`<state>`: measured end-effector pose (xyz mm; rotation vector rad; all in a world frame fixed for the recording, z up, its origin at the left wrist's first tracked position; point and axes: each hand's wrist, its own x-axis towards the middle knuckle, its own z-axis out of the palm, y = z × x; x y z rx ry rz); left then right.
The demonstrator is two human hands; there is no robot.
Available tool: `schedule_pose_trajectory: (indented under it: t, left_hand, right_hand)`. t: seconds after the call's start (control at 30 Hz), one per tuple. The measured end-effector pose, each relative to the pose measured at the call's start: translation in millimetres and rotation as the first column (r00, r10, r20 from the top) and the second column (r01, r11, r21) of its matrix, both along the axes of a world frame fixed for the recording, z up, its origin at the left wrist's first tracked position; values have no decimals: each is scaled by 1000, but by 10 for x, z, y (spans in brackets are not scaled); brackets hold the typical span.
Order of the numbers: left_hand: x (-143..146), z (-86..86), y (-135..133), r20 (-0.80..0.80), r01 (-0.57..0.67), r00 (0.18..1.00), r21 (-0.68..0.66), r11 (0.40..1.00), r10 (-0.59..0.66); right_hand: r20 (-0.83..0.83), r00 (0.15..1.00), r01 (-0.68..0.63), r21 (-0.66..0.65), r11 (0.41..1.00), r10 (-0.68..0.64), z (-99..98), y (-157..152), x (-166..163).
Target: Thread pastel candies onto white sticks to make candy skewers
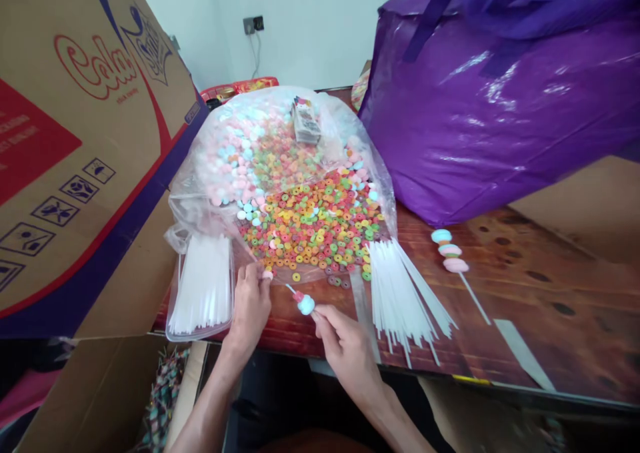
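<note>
Holding stick (290, 288) w/ lt-blue + red candy (306, 305), R grip (345, 342)

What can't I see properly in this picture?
All in the head view:
The lower end of the stick: hidden by the right hand.
Inside the purple bag: its sides hide it, and the right edge cuts the bag off.
The Cola box: cut off by the left edge.
Small print on the packet: too small.
The red basket: partly behind the clear bag.
</note>
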<state>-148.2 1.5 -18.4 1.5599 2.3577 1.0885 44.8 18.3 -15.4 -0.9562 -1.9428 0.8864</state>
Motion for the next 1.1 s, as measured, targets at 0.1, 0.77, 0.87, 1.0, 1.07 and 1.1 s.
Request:
schedule_pose_trajectory:
  t: [0.1, 0.77, 0.87, 1.0, 1.07, 1.1]
  left_hand:
    - [-187, 113, 219, 82, -32, 996, 47, 998, 28]
    - [-758, 462, 987, -108, 39, 993, -122, 992, -52]
    - [-296, 407, 679, -208, 170, 960, -99, 981, -187]
    - [190, 241, 300, -234, 287, 916, -181, 941, -325]
    - [263, 200, 181, -159, 321, 924, -172, 931, -348]
    - [260, 199, 141, -94, 330, 933, -159, 931, -346]
  right_hand:
    - [3, 1000, 6, 14, 1000, -6, -15, 24, 1]
    - [3, 999, 36, 17, 999, -36, -9, 93, 16]
    - [21, 996, 81, 25, 996, -82, 10, 129, 69]
    - [32, 993, 114, 7, 993, -114, 15, 154, 142]
    - [35, 992, 125, -13, 992, -124, 8, 147, 167]
    - [35, 991, 129, -21, 991, -128, 5, 140, 175]
